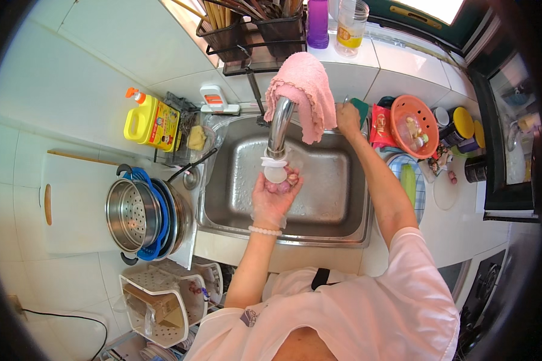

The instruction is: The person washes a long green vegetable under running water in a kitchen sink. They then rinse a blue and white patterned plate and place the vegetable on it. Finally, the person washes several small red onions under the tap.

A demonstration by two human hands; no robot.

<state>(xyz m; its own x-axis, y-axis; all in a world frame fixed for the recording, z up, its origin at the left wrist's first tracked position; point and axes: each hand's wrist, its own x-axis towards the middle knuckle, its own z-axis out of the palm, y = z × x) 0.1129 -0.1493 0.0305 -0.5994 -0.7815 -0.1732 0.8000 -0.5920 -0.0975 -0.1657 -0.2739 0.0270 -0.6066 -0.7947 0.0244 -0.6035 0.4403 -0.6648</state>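
My left hand [273, 203] is cupped palm up over the sink, with several small pinkish-purple bulbs [278, 186], perhaps shallots or garlic cloves, in it. Directly above them is the white nozzle [275, 173] of the chrome faucet [281, 126], which hides part of the palm. A pink towel [305, 90] drapes over the faucet's bend. At the sink's back right corner, my right hand [348, 118] has its fingers curled beside a green pad or cloth [359, 108]. A small metal piece [346, 98] shows at those fingers; its grip is hidden.
The steel sink [316, 225] fills the middle. Stacked steamer pots and basins [133, 214] stand left, near a yellow detergent jug [151, 122]. On the right are an orange colander [399, 104], a red packet [380, 126] and a green vegetable [407, 187] on a checked plate or cloth.
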